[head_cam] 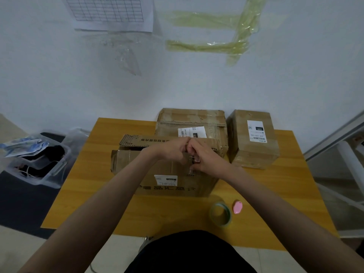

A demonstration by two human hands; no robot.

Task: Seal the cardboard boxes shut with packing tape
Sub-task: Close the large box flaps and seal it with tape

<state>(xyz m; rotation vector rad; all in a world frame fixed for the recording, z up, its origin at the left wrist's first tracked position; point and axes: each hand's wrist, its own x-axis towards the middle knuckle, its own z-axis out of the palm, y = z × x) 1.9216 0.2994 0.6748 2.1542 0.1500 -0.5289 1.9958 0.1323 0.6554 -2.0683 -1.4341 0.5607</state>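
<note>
A worn cardboard box (163, 174) stands in the middle of the yellow table (98, 190), its far flap sticking up. My left hand (171, 149) and my right hand (204, 158) meet on its top near the seam, fingers curled. They seem to pinch a piece of clear tape (190, 166) stuck on the box top. A roll of packing tape (220, 213) lies on the table near the front edge, right of centre, untouched.
Two more cardboard boxes stand behind, one (197, 123) at the wall and one (254, 138) at the right. A pink cutter (237, 207) lies beside the roll. A plastic bin (39, 160) sits on the floor at the left. A metal frame (338, 154) stands at the right.
</note>
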